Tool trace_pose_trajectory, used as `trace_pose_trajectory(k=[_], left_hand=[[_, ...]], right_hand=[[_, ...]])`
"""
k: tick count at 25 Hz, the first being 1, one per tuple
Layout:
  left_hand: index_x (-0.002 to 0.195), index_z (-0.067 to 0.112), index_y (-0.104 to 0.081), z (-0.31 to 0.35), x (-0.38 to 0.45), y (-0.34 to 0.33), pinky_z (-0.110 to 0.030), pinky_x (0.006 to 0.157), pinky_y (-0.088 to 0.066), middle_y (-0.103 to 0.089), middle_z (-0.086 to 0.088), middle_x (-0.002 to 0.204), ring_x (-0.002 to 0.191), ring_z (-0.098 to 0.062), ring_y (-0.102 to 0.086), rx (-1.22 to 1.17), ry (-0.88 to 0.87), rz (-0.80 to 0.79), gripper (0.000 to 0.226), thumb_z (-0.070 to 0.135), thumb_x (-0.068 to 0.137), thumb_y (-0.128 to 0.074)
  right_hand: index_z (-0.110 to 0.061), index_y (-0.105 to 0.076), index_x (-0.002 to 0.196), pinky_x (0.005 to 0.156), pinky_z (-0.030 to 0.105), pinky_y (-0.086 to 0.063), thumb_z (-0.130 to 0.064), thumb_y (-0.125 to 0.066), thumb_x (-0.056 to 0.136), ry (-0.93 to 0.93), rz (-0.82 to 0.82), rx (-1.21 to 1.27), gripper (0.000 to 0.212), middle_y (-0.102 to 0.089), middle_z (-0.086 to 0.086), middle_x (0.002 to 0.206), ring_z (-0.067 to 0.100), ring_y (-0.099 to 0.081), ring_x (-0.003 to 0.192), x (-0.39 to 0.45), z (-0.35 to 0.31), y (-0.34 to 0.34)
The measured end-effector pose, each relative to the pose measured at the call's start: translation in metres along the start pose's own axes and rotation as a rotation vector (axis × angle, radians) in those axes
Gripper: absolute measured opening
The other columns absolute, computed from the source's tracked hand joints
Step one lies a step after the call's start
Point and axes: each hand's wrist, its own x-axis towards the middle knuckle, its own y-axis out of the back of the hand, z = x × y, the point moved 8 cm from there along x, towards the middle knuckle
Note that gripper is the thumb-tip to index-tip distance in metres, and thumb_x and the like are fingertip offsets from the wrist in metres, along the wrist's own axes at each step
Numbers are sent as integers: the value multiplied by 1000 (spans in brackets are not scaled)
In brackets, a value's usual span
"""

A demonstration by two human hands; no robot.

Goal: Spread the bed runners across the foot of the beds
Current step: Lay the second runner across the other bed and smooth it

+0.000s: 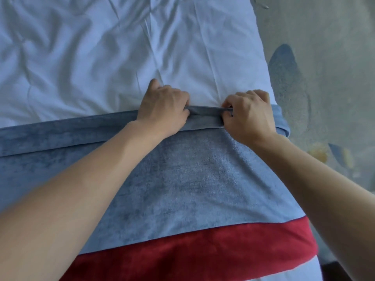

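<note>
A blue bed runner (192, 179) with a red band (182, 254) along its near side lies across a bed with a wrinkled white duvet (101, 57). Its far edge is folded over into a narrow strip (60, 130). My left hand (164, 110) grips that folded far edge with curled fingers. My right hand (247, 114) pinches the same edge a short way to the right, near the bed's right side. A short stretch of the fold (205, 112) is pulled taut between the two hands.
The bed's right edge runs down the frame, and the runner's end hangs over it (284, 124). Beyond it is grey patterned carpet (324, 67) with blue and yellow shapes. White bedding (294, 274) shows below the red band.
</note>
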Motion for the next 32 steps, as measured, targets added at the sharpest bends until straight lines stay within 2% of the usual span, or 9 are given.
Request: trace_pose_trajectory(k=[4, 13, 17, 19, 23, 25, 28, 30, 32], left_hand=[[87, 21, -64, 7, 14, -2, -38, 88, -28, -67, 2, 83, 81, -24, -56, -17, 17, -3, 14, 31, 92, -56], [88, 18, -65, 15, 41, -11, -36, 82, -24, -66, -3, 81, 78, -25, -56, 45, -27, -46, 26, 39, 94, -51], [88, 21, -66, 11, 48, -7, -35, 81, -21, -67, -4, 83, 78, -25, -53, 98, 29, -42, 20, 34, 93, -53], [95, 20, -64, 15, 44, -3, -36, 84, -25, -67, -3, 91, 84, -25, -55, 54, 34, -5, 12, 28, 90, -56], [119, 14, -57, 29, -3, 9, -39, 89, -34, -58, -6, 114, 104, -28, -52, -15, -13, 178, 36, 25, 86, -62], [122, 14, -56, 41, -24, 9, -39, 90, -36, -55, -5, 116, 106, -27, -51, 3, -73, 169, 42, 32, 85, -64], [119, 17, -56, 37, -32, -3, -37, 90, -38, -57, -2, 113, 104, -24, -51, 39, -25, 93, 33, 30, 89, -62], [111, 16, -59, 27, -36, -4, -37, 82, -43, -59, -2, 106, 98, -25, -53, 20, 23, 119, 19, 13, 92, -55], [102, 14, -60, 30, -46, -7, -35, 70, -43, -60, -3, 97, 92, -25, -54, -9, 29, 155, 18, 3, 91, -52]], right_hand=[[-17, -71, 85, 102, 39, -30, -22, -57, 84, -20, 48, -20, 15, -70, 4, 88, 29, -58, 89, 15, 11, 3], [-16, -71, 87, 99, 38, -30, -23, -56, 86, -60, 67, -33, 16, -71, 4, 91, 30, -59, 90, 25, 30, 4], [-17, -72, 89, 99, 38, -29, -25, -57, 86, -76, 71, -51, 18, -70, 5, 91, 30, -58, 93, 35, 34, 5], [-17, -71, 94, 99, 39, -30, -26, -57, 85, -96, 106, -20, 18, -69, 5, 95, 30, -57, 97, 35, 32, 7], [-15, -63, 117, 105, 42, -30, -21, -60, 84, -45, 207, 1, 34, -60, 8, 119, 33, -53, 112, -13, 32, 13], [-13, -61, 121, 106, 44, -31, -17, -61, 82, 15, 206, -55, 39, -57, 10, 124, 34, -51, 115, -36, 34, 15], [-14, -65, 114, 102, 46, -33, -18, -60, 83, 24, 196, -133, 31, -62, 12, 111, 37, -55, 105, -34, 43, 13], [-15, -68, 101, 98, 45, -34, -16, -58, 86, 6, 228, -141, 19, -66, 10, 99, 36, -58, 95, -33, 51, 15], [-14, -69, 91, 94, 43, -34, -12, -55, 88, -17, 268, -152, 15, -67, 9, 90, 35, -59, 85, -42, 55, 14]])
